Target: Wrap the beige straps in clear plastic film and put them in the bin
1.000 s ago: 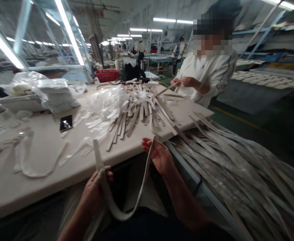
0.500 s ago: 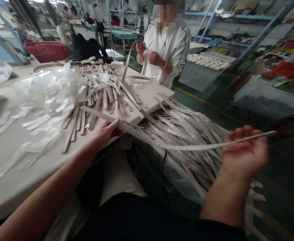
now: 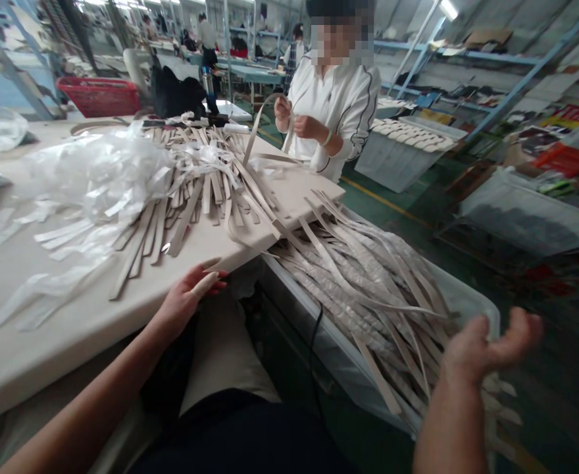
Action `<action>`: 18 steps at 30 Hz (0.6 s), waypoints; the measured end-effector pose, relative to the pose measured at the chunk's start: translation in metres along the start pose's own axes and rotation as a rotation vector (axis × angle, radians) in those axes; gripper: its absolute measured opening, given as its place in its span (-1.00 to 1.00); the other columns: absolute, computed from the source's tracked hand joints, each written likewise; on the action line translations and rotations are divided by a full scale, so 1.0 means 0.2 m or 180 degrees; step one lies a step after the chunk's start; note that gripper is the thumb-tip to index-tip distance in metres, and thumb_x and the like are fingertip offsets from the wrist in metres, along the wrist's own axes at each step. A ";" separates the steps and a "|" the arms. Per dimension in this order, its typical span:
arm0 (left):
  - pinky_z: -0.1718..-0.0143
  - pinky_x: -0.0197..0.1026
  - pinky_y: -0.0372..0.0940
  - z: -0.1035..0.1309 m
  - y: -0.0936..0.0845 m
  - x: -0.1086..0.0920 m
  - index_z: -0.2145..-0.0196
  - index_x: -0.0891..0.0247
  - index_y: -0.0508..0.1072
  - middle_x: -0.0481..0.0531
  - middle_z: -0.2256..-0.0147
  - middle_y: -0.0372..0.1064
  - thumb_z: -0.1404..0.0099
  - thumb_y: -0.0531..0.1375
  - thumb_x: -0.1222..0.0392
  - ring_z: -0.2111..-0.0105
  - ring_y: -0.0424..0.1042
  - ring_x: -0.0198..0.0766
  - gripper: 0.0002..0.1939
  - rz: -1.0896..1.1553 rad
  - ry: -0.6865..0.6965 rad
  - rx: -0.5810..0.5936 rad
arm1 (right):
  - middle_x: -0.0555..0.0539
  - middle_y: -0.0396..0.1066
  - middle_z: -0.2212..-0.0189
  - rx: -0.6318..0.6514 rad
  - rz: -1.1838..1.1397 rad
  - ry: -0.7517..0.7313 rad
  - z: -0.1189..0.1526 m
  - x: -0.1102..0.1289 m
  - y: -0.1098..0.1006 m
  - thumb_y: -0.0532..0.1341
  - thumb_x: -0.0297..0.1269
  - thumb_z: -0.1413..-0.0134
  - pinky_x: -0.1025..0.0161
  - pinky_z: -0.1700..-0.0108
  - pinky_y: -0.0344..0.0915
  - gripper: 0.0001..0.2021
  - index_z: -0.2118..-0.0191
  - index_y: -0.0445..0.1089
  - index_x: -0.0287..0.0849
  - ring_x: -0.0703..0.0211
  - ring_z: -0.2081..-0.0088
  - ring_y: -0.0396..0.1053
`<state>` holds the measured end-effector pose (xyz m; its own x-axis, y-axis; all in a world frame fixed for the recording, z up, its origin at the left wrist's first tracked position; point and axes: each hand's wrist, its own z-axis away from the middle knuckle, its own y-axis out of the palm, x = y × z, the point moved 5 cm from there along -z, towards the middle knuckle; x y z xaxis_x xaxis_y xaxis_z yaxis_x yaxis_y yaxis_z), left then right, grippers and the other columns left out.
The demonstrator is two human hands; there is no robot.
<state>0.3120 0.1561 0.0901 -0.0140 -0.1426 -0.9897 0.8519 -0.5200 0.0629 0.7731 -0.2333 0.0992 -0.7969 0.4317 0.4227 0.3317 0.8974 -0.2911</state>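
Observation:
My left hand [image 3: 195, 289] hovers at the front edge of the table, thumb and fingers slightly apart, with nothing plainly held. Pale coverings show on its thumb and a fingertip. Away to the right, my right hand [image 3: 489, 342] is open and empty, fingers spread, beside the end of a plastic bin [image 3: 484, 306]. A long beige strap [image 3: 339, 273] lies on top of the heap of straps [image 3: 368, 283] in that bin, its near end close to my right hand. Several shorter beige strips [image 3: 185, 224] are fanned out on the table beyond my left hand.
A mound of clear plastic film strips [image 3: 102, 171] covers the table's left part. Across the table [image 3: 18, 368], a co-worker in a white jacket [image 3: 333, 105] holds a strap. A red basket [image 3: 99, 99] stands behind; grey bins [image 3: 388, 158] stand on the floor.
The strap stretched between my hands has been let go and now lies on the heap in the bin. My left hand has drawn back left and down; my right hand has lowered and opened.

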 end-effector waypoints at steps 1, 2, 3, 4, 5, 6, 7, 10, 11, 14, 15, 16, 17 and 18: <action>0.13 -0.24 0.44 0.07 -0.08 0.01 -0.09 0.20 0.49 0.10 0.08 0.59 -0.20 0.37 -0.24 0.21 0.57 -0.23 -0.37 -0.0138 0.0035 -0.0177 | -0.41 0.13 -0.34 -0.0005 0.0048 -0.0023 -0.01 0.14 0.06 0.24 -0.13 -0.23 -0.40 -0.36 0.00 -0.48 -0.24 0.33 -0.25 -0.43 -0.38 0.07; 0.11 -0.23 0.44 0.13 -0.16 0.02 -0.03 0.21 0.52 0.11 0.08 0.60 -0.20 0.37 -0.24 0.21 0.57 -0.22 -0.41 -0.0282 0.0085 -0.0348 | -0.43 0.20 -0.30 0.0153 -0.0029 -0.0159 -0.02 0.30 0.13 0.22 -0.14 -0.26 -0.38 -0.32 0.13 -0.53 -0.18 0.40 -0.32 -0.41 -0.34 0.17; 0.10 -0.21 0.44 0.20 -0.23 0.03 0.04 0.22 0.55 0.12 0.10 0.60 -0.20 0.37 -0.24 0.21 0.57 -0.20 -0.45 -0.0410 0.0134 -0.0510 | -0.44 0.24 -0.28 0.0347 -0.0129 -0.0373 -0.02 0.47 0.20 0.21 -0.16 -0.29 -0.35 -0.30 0.18 -0.56 -0.16 0.41 -0.35 -0.38 -0.31 0.22; 0.09 -0.20 0.44 0.27 -0.29 0.05 0.08 0.24 0.57 0.12 0.13 0.61 -0.20 0.37 -0.23 0.22 0.58 -0.19 -0.48 -0.0501 0.0177 -0.0653 | -0.44 0.27 -0.28 0.0505 -0.0241 -0.0597 -0.02 0.63 0.27 0.21 -0.19 -0.31 -0.33 -0.29 0.21 -0.58 -0.16 0.43 -0.36 -0.36 -0.30 0.25; 0.10 -0.19 0.45 0.33 -0.35 0.06 0.11 0.24 0.57 0.12 0.15 0.62 -0.19 0.37 -0.23 0.24 0.58 -0.18 -0.49 -0.0547 0.0209 -0.0776 | -0.44 0.28 -0.27 0.0612 -0.0391 -0.0822 -0.01 0.79 0.33 0.21 -0.22 -0.32 -0.30 -0.28 0.25 -0.60 -0.16 0.43 -0.35 -0.34 -0.30 0.27; 0.11 -0.18 0.45 0.39 -0.40 0.08 0.11 0.24 0.58 0.12 0.18 0.62 -0.19 0.37 -0.22 0.25 0.59 -0.17 -0.50 -0.0562 0.0234 -0.0885 | -0.42 0.29 -0.27 0.0720 -0.0544 -0.0983 0.01 0.93 0.38 0.22 -0.25 -0.33 -0.28 -0.28 0.26 -0.61 -0.18 0.42 -0.32 -0.32 -0.30 0.28; 0.11 -0.17 0.46 0.45 -0.45 0.09 0.09 0.24 0.58 0.11 0.19 0.63 -0.20 0.37 -0.21 0.25 0.59 -0.17 -0.50 -0.0558 0.0256 -0.0997 | -0.39 0.30 -0.28 0.0833 -0.0706 -0.1082 0.04 1.05 0.42 0.22 -0.28 -0.33 -0.24 -0.28 0.28 -0.62 -0.19 0.42 -0.28 -0.29 -0.30 0.29; 0.09 -0.11 0.48 0.58 -0.61 0.12 0.10 0.25 0.60 0.13 0.20 0.63 -0.24 0.32 -0.19 0.24 0.60 -0.12 -0.53 -0.0624 0.0337 -0.1459 | -0.30 0.31 -0.29 0.1278 -0.1333 -0.1209 0.18 1.34 0.56 0.23 -0.32 -0.34 -0.14 -0.27 0.31 -0.62 -0.22 0.40 -0.19 -0.20 -0.29 0.31; 0.09 -0.09 0.48 0.61 -0.68 0.11 0.11 0.25 0.60 0.13 0.20 0.63 -0.26 0.30 -0.18 0.24 0.61 -0.11 -0.55 -0.0725 0.0394 -0.1651 | -0.28 0.31 -0.29 0.1424 -0.1561 -0.1268 0.24 1.43 0.60 0.22 -0.33 -0.34 -0.12 -0.28 0.31 -0.62 -0.22 0.39 -0.18 -0.19 -0.29 0.31; -0.01 -0.03 0.45 0.72 -0.88 0.03 0.11 0.22 0.62 0.14 0.16 0.63 -0.32 0.24 -0.14 0.15 0.60 -0.06 -0.60 -0.1586 0.0698 -0.2241 | -0.27 0.29 -0.31 0.1826 -0.2126 -0.1619 0.44 1.66 0.69 0.20 -0.36 -0.35 -0.14 -0.31 0.26 -0.65 -0.21 0.39 -0.19 -0.19 -0.31 0.28; -0.08 -0.01 0.42 0.76 -0.94 0.00 0.09 0.21 0.62 0.15 0.11 0.61 -0.34 0.22 -0.11 0.08 0.58 -0.05 -0.61 -0.2026 0.0822 -0.2434 | -0.27 0.27 -0.32 0.1980 -0.2227 -0.1729 0.51 1.72 0.71 0.19 -0.36 -0.36 -0.15 -0.32 0.24 -0.66 -0.20 0.38 -0.19 -0.20 -0.32 0.26; -0.15 0.01 0.37 0.79 -1.01 -0.04 0.05 0.21 0.62 0.16 0.05 0.59 -0.37 0.19 -0.09 0.01 0.55 -0.03 -0.61 -0.2475 0.0901 -0.2632 | -0.28 0.26 -0.32 0.2133 -0.2311 -0.1833 0.57 1.76 0.72 0.18 -0.35 -0.37 -0.15 -0.32 0.23 -0.67 -0.19 0.38 -0.20 -0.21 -0.33 0.24; -0.20 0.03 0.32 0.82 -1.09 -0.07 0.01 0.23 0.60 0.19 -0.02 0.56 -0.38 0.16 -0.07 -0.06 0.50 0.00 -0.59 -0.2888 0.0897 -0.2838 | -0.28 0.24 -0.33 0.2270 -0.2375 -0.1923 0.62 1.79 0.74 0.17 -0.35 -0.38 -0.14 -0.32 0.23 -0.68 -0.18 0.39 -0.20 -0.22 -0.34 0.23; -0.25 0.07 0.27 0.85 -1.16 -0.09 -0.04 0.27 0.58 0.23 -0.09 0.52 -0.39 0.15 -0.05 -0.13 0.45 0.04 -0.56 -0.3237 0.0778 -0.3047 | -0.29 0.24 -0.33 0.2368 -0.2422 -0.1991 0.67 1.82 0.75 0.16 -0.33 -0.38 -0.13 -0.31 0.23 -0.69 -0.17 0.39 -0.21 -0.22 -0.33 0.23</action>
<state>0.0254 0.1371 0.1145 -0.8211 0.1409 -0.5531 0.5470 0.4709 -0.6921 0.4654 0.0450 0.0939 -0.8337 -0.4793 0.2743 -0.5269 0.5419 -0.6547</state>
